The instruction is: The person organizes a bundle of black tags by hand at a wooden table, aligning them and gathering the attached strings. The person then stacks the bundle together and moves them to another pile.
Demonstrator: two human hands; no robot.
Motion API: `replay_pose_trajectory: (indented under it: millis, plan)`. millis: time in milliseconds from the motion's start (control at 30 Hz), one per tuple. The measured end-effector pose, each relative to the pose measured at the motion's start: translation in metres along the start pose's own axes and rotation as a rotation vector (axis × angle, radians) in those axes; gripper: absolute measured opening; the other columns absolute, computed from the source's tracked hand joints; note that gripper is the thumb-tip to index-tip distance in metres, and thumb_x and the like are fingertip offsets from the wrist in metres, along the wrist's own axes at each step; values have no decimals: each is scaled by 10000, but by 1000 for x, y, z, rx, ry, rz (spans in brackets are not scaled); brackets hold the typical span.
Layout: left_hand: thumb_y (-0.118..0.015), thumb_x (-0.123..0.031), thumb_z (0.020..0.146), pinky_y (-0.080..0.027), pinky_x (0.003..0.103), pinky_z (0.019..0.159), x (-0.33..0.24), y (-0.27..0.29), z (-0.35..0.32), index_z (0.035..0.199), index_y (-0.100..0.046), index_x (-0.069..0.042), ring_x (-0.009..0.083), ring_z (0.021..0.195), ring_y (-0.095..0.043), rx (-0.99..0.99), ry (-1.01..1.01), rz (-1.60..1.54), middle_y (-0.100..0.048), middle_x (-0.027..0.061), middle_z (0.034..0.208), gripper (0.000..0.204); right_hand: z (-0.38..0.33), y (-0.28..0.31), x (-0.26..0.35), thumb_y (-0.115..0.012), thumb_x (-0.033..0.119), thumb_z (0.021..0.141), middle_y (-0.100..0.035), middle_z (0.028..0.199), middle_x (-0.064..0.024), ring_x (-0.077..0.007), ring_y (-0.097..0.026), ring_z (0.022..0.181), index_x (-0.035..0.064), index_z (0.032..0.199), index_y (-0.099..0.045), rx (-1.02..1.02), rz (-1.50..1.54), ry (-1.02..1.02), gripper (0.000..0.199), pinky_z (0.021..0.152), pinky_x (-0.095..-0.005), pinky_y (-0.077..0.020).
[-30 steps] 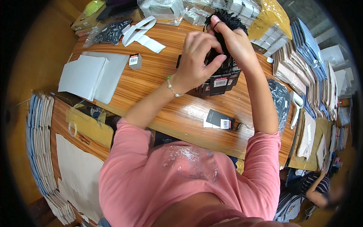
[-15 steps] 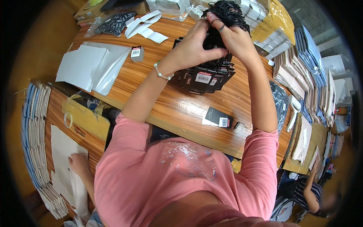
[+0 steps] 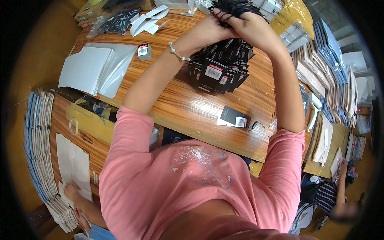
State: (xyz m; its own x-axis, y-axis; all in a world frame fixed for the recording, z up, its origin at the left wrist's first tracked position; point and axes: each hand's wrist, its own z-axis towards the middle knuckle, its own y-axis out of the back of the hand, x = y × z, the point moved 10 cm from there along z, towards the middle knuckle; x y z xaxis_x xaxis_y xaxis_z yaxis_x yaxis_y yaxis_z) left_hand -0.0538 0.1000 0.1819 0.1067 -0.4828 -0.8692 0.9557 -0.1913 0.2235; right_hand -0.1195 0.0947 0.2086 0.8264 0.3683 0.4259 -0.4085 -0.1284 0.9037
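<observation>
A thick bunch of black hang tags (image 3: pixel 218 74) dangles over the wooden table (image 3: pixel 168 102), several with white barcode stickers. Their black strings (image 3: pixel 236 7) are gathered at the top. My left hand (image 3: pixel 206 32) closes round the strings from the left, its fingertips hidden behind the bunch. From the right, my right hand (image 3: pixel 254 30) is wrapped round the same strings, touching the left. A single black tag (image 3: pixel 235 117) with a barcode sticker and a short string lies on a white card near the table's front edge.
White sheets (image 3: pixel 86 68) and a small tag stack (image 3: pixel 144 52) lie left. Piles of folded garments (image 3: pixel 320 68) and a white handheld tool (image 3: pixel 314 110) stand right. A yellow-wrapped bundle (image 3: pixel 294 22) is behind. Other people's hands (image 3: pixel 72 194) work at lower left; another person (image 3: pixel 328 196) is lower right.
Both my hands have closed in round the strings, and more of the hanging tags shows below them. At lower left, another person's hand has moved down along the pale cloth.
</observation>
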Motion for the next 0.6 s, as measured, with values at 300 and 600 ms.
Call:
replay_pose_trajectory:
  millis: [300,600]
  plan:
    - [-592,-254,797,-411,243,758,20,-11,3,925,-578,-51,87,882,-510,7,72,-161,-581,23,881,239,12,-6,-26,-426,231,795,-563,644,-142,-206,-521,615,-75,778,-575,-108,236,7,341,594,-319,-418]
    - [-543,-283,822,-424,227,736,9,-37,19,824,-599,-24,125,755,-553,365,145,-77,-583,31,697,265,19,-11,-29,-476,199,818,-571,604,-140,-204,-520,378,-28,771,-587,103,1043,-10,257,350,-249,-388]
